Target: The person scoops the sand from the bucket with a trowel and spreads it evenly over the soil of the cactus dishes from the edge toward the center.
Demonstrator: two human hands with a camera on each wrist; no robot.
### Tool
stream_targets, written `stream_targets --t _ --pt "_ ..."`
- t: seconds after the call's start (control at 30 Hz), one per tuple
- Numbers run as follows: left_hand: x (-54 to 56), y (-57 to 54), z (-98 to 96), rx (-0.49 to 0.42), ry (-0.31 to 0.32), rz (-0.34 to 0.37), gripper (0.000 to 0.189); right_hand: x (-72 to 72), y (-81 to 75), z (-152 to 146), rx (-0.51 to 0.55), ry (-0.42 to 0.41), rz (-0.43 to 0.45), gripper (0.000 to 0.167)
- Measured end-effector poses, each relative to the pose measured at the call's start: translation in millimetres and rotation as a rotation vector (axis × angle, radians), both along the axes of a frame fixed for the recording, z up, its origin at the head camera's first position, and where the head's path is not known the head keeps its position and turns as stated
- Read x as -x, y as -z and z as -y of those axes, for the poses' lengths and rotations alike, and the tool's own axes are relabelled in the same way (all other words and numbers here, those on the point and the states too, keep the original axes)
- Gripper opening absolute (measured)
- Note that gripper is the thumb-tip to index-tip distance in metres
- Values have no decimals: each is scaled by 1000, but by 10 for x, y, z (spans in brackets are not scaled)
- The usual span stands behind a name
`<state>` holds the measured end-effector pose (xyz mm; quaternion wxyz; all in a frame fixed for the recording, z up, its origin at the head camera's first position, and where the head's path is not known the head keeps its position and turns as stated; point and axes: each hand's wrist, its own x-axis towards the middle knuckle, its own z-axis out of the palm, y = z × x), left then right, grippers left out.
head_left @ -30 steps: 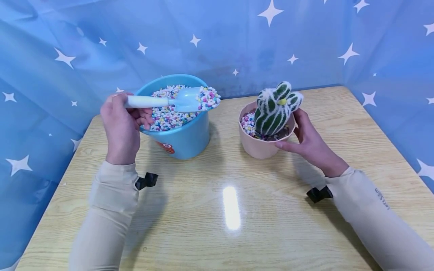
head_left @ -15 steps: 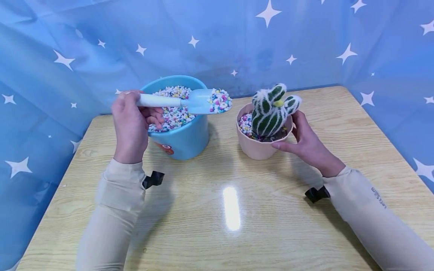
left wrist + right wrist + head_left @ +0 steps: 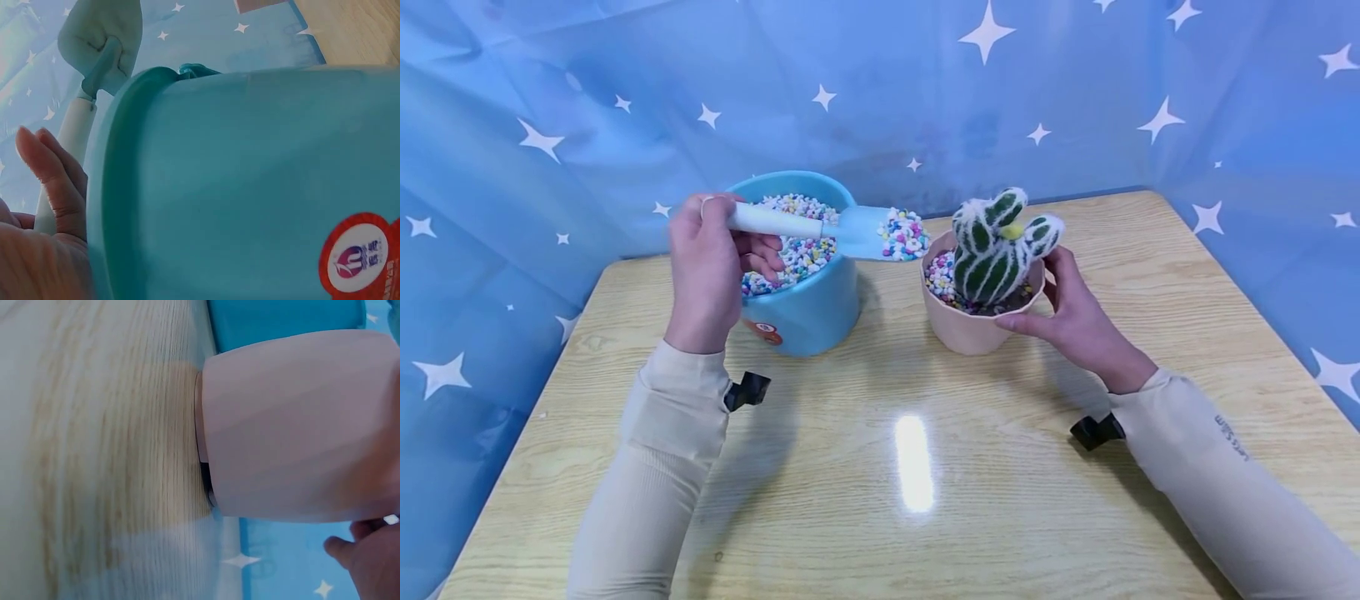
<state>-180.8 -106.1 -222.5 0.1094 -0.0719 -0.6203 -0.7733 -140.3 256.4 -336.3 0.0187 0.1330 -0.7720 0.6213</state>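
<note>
My left hand (image 3: pixel 706 271) pinches the white handle of a garden trowel (image 3: pixel 778 222) above the blue bucket (image 3: pixel 812 312). Colourful pebbles (image 3: pixel 904 234) lie on the front of its light blue blade, which reaches past the bucket to the left rim of the pale pink flower pot (image 3: pixel 962 327). More pebbles fill the bucket. Inside the pot stands a fuzzy green-and-white cactus (image 3: pixel 992 271), with pebbles at its left and brown filling in front. My right hand (image 3: pixel 1078 321) holds the pot's right side, thumb at the front rim. The trowel (image 3: pixel 103 62) shows its underside in the left wrist view.
Both containers stand on a light wooden table (image 3: pixel 850 467) near its back edge. Behind it hangs a blue cloth (image 3: pixel 880 92) with white stars. A red-and-white sticker (image 3: pixel 353 261) is on the bucket's side.
My left hand has carried the loaded trowel rightward, from over the bucket to beside the pot's rim. The right hand keeps hold of the pot; both shift slightly left in view.
</note>
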Motion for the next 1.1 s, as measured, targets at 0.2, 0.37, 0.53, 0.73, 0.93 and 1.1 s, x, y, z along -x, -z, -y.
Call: stream_targets --t 0.2,0.37,0.53,0.73,0.93,1.1 --pt "17 -17 -80 30 21 25 14 -22 11 10 -16 19 38 94" --pt "54 -35 -97 80 2 4 15 -20 4 32 -26 34 45 96" --pt "81 -41 -124 97 -2 31 13 -35 7 29 -30 41 43 96" --pt "80 -46 -189 147 10 25 14 -34 -9 13 -15 11 7 100" --pt "82 -53 -242 190 23 -13 14 -31 -13 8 11 2 -15 99" --pt "70 -68 -248 184 20 -13 13 -32 -13 15 2 2 -11 98"
